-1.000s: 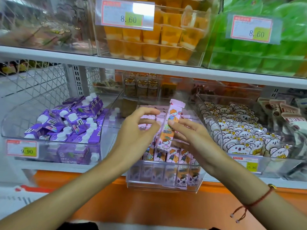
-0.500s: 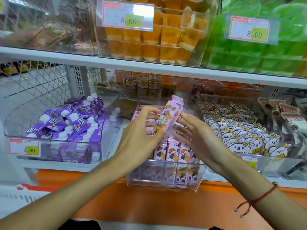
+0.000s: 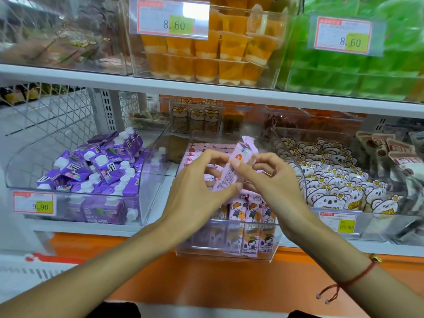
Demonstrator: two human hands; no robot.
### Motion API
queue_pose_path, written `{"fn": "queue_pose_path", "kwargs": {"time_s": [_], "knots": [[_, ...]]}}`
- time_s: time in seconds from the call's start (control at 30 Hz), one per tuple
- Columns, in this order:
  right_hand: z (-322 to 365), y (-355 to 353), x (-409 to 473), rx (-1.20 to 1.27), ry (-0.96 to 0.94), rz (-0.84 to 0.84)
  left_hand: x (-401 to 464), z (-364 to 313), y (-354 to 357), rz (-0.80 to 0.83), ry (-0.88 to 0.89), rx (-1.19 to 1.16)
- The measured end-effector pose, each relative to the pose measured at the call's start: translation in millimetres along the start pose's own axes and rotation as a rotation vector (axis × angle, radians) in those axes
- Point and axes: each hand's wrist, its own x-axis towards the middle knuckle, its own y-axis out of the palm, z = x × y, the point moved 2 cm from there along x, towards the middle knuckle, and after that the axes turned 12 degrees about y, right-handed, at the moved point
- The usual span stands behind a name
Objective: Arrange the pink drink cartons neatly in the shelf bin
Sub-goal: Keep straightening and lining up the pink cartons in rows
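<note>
Two hands, the left hand (image 3: 195,191) and the right hand (image 3: 273,180), are gripping one pink carton (image 3: 231,171); roughly four more pink cartons (image 3: 250,210) are standing visible in the front row, others lying behind uncounted; four price tags (image 3: 169,18) are showing

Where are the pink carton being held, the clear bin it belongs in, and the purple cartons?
pink carton (image 3: 227,177), head view, its printed side.
clear bin (image 3: 229,253), head view, its front wall.
purple cartons (image 3: 103,164), head view, top of the pile.

Carton (image 3: 231,172) held above bin (image 3: 229,254); cartons (image 3: 249,210) in bin; pouch bin (image 3: 75,205) left, bag bin (image 3: 378,228) right.
</note>
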Motion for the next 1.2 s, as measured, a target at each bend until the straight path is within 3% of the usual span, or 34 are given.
{"fn": "queue_pose_path", "kwargs": {"time_s": [0.13, 0.3, 0.5, 0.83, 1.1, 1.2], "knots": [[4, -5, 3, -0.02, 0.02, 0.108, 6, 4, -2, -0.019, -0.106, -0.195], [2, -6, 4, -0.09, 0.029, 0.164, 7, 8, -1, 0.074, -0.205, -0.381], [6, -9, 1, -0.122, -0.163, 0.092, 8, 6, -3, 0.102, -0.038, -0.276], [10, -6, -8, -0.196, -0.403, 0.139, 10, -2, -14, -0.022, 0.176, -0.155], [9, -8, -5, -0.197, -0.408, 0.162, 11, -5, -17, 0.013, 0.184, -0.141], [6, -9, -3, -0.15, -0.361, 0.187, 11, -6, -16, 0.037, 0.102, -0.214]]}}
